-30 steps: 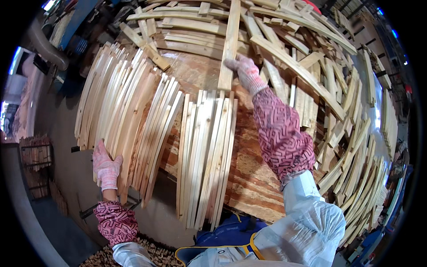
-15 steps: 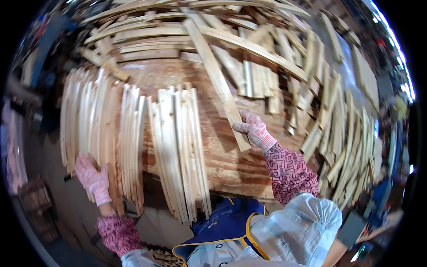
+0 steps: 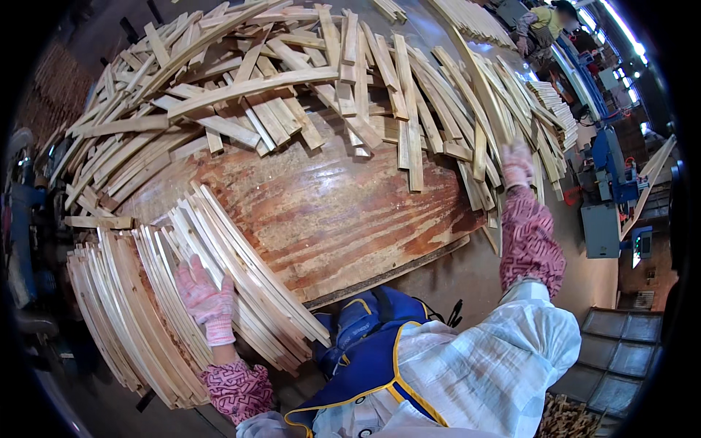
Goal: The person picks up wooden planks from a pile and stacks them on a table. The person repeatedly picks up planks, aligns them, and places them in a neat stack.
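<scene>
My left hand (image 3: 204, 301), in a pink-and-white knit glove, lies open with fingers spread on a row of pale wooden strips (image 3: 244, 270). Beside it to the left, more wooden strips (image 3: 139, 314) lie side by side at the table's left end. My right hand (image 3: 517, 165), gloved alike, reaches out to the right edge of the wood pile. Motion blurs its fingers, so its grip is unclear. One long curved strip (image 3: 478, 80) runs from the far side down to that hand; I cannot tell whether the hand holds it or only touches it.
A heap of loose wooden strips (image 3: 285, 95) covers the far side of the worn wooden tabletop (image 3: 350, 212). Blue machinery (image 3: 610, 168) stands at the right. Another person (image 3: 544, 29) works at the far right. Metal-framed panels (image 3: 621, 358) are at lower right.
The view has swung to the right. My right hand has moved from the table's middle, where it held a strip, out to the pile's right edge. My left hand rests farther right along the rows.
</scene>
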### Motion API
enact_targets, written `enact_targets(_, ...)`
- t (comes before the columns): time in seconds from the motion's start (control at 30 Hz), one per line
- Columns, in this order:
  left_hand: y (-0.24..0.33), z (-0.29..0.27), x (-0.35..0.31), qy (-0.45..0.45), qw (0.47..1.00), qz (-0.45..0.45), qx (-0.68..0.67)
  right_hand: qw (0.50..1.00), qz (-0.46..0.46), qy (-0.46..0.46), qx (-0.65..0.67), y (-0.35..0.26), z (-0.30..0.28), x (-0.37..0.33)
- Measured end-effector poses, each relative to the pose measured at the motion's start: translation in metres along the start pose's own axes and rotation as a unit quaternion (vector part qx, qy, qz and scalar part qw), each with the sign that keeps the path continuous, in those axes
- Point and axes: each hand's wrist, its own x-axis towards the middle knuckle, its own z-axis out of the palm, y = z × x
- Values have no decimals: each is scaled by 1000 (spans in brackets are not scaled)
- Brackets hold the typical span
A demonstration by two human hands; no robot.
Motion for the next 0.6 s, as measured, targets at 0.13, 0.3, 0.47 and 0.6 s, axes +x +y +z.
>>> enact_targets(0.13, 31, -8, -9, -53, 998, -27, -22, 994, -31, 7, -102, -68, -23, 21)
enact_targets(0.3, 61, 1, 2, -27, 997, 3, -78, 926, -221, -130, 276, -259, 68, 15)
enact_targets(0.47, 103, -7, 32, -65, 996, -31, -46, 932, -93, -279, 212, -398, 72, 50)
enact_targets(0.6, 141, 5, 57, -73, 991, 0, -112, 906, -43, -316, 279, -404, 100, 81)
